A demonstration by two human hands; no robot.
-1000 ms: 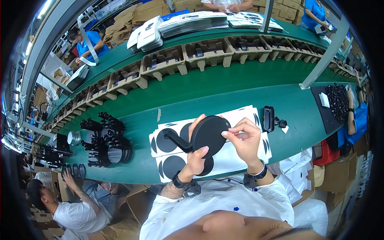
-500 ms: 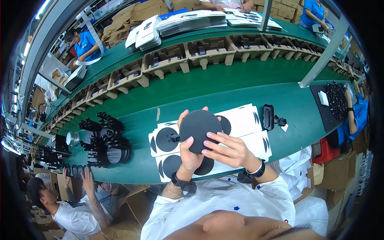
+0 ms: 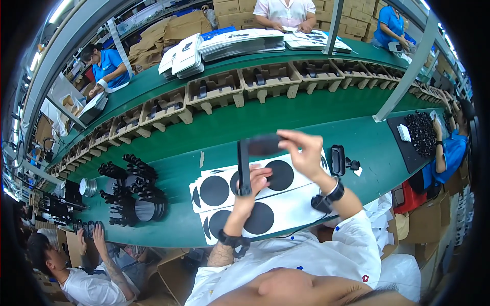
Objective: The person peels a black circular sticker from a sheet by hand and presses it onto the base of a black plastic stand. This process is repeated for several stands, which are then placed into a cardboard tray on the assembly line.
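Observation:
A black round disc is turned nearly edge-on above the sheets. My left hand is closed around its lower part, with some fingers stretching to the right behind it. Beside the disc's upper end is a dark, flat, rounded piece, blurred by motion. My right hand pinches that piece at its right end. Whether the piece is joined to the disc, I cannot tell. White sheets bearing black round pads lie beneath both hands.
Black stands cluster on the green table at left. A black oblong part lies right of the sheets. Brown molded trays line the raised belt ahead. A metal post rises at right. Co-workers sit on both sides.
The disc has turned from face-up to nearly edge-on. My right hand has left its face and moved up and right, now pinching a dark flat piece.

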